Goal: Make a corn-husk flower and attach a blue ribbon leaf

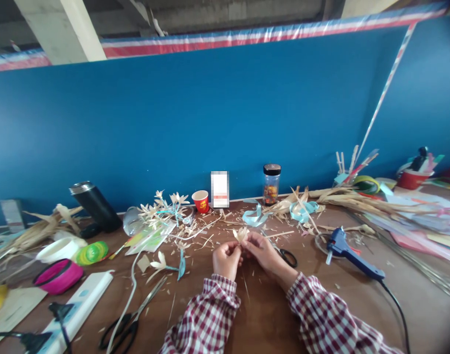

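A tall blue partition [210, 113] rises along the far edge of a brown desk [269, 314] littered with pale scraps. Toward the near left corner lies a white power strip [82, 305]; toward the right edge, a blue glue gun [352, 255]. Black-handled scissors [136, 316] rest left of centre, near the front edge. Between them, two hands meet around the middle of the desk: the left hand [226, 259] pinches the base of a small, pale flower [241, 233] between thumb and fingers, and the right hand [261, 251] grips it from the other side, fingertips close together. The flower points toward the far edge, petals fanned above the fingers. A low, light pinch seems best: firm enough to stop the petals slipping, gentle enough not to crease them, with the right fingertips keeping the fan even.
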Tool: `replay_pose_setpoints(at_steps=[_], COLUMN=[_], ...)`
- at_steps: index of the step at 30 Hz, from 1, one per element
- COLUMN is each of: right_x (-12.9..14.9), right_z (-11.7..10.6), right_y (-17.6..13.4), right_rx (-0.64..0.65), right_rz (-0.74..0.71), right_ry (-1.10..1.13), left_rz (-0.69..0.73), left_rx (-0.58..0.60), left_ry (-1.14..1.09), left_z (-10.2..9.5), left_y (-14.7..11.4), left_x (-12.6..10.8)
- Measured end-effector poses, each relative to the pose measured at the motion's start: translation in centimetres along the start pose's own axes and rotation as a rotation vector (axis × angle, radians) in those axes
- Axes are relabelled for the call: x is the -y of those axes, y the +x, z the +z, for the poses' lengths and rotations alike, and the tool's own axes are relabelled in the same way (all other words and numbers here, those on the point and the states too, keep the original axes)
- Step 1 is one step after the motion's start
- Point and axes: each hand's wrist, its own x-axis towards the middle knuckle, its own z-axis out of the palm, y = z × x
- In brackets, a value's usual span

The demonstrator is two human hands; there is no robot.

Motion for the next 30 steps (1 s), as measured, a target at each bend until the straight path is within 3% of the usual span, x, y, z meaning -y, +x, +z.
replay_pose_setpoints(at_steps=[14, 21, 30], right_x=[0.00, -0.37, -0.81], right_z=[-0.31, -0.68, -0.51], right_y=[0.07, 0.25, 0.53], right_rx=[-0.060, 0.008, -0.058], right_rz=[0.020, 0.059, 0.057], right_ry=[0.065, 0.064, 0.064], left_rz=[-0.013, 0.048, 0.047], left_rx=[-0.012, 0.015, 0.030], left_ry=[-0.001, 0.054, 0.033], left_z=[0.03, 0.07, 0.07], left_y=[0.01, -0.11, -0.15], left_x=[-0.08, 0.18, 0.09])
